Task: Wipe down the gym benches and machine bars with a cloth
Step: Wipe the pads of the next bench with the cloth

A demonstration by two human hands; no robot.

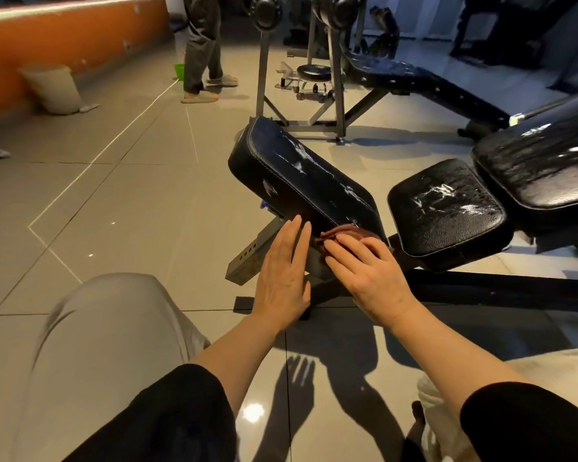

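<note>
Head view: the right hand (369, 273) lies palm-down on a bunched reddish-brown cloth (346, 234), fingers spread and only slightly bent, pressing it against the near lower edge of a tilted black padded leather bench pad (301, 176). Whether the thumb hooks under the cloth cannot be told. The left hand (282, 276) is just beside it, fingers straight and together, holding nothing; its fingertips reach the dark underside edge of the same pad, though contact is not certain.

Relation of note: the pad's long axis runs from the cloth up and away to the left, so nearly all of its surface lies beyond the right hand, which is the nearer to the work. Judgement: the next stroke would run forward and leftward along that axis, with the left hand placed to steady the pad.

Pale streaks mark the pad's top face. To the right, a second black cushioned seat pad (447, 208) on the black steel frame (481, 290) shows similar streaks and appears not yet wiped. A second person's legs (201, 48) stand well apart on the grey tiled floor (114, 195).
</note>
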